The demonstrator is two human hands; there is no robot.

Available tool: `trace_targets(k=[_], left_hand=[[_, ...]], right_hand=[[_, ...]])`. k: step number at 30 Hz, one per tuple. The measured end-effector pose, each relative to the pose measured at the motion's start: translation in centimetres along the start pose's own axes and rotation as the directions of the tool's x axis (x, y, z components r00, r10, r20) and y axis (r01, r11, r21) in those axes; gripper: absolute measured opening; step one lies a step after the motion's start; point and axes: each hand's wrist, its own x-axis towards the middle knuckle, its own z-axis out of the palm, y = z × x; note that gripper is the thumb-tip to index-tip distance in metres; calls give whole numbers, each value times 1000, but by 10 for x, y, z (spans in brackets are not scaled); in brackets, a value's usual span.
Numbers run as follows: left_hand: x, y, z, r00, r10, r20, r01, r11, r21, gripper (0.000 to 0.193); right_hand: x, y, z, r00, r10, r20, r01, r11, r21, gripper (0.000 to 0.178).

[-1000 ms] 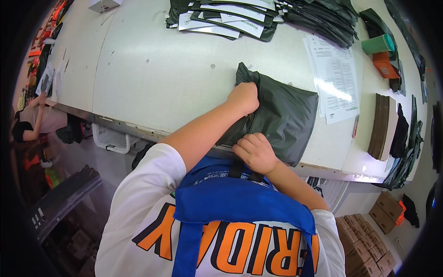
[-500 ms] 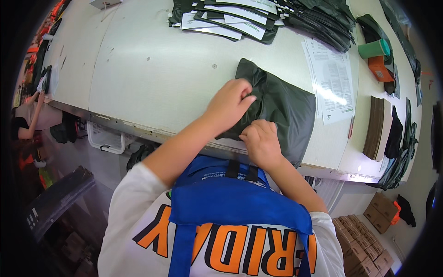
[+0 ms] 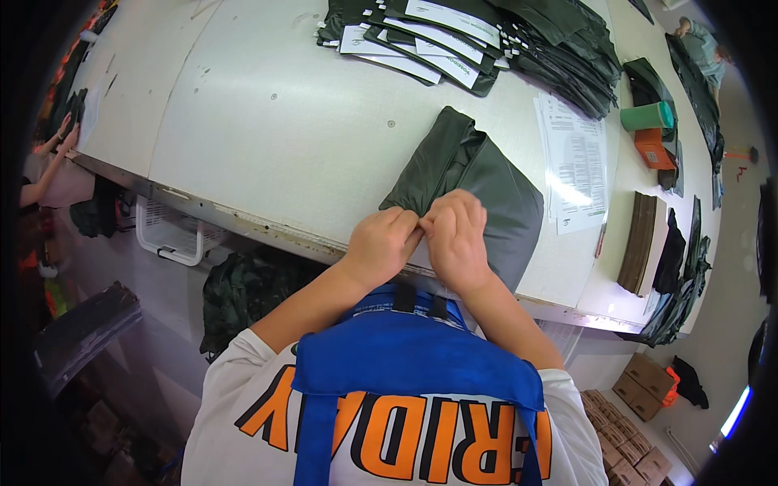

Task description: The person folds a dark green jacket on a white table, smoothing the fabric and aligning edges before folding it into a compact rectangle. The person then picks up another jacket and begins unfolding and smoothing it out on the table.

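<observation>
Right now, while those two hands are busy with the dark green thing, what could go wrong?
The dark green bundle lies right by the near edge of the table, so a tug could perhaps slide it off. The left hand and right hand seem to pinch it close together, so it might wrinkle. The papers lie just beyond it on the right, so a swing that way might push them.
</observation>
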Motion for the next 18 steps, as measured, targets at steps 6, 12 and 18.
trace_targets(k=[6, 12, 18], left_hand=[[-22, -8, 3, 986, -75, 148, 70, 997, 41, 18], [-63, -21, 8, 946, -164, 279, 156, 986, 52, 17], [-47, -21, -17, 844, -339, 416, 332, 939, 92, 24]], right_hand=[[16, 40, 19, 982, 186, -17, -186, 967, -176, 19], [32, 78, 33, 960, 280, -23, -276, 925, -260, 15], [21, 72, 23, 911, 407, -69, -412, 898, -153, 22]])
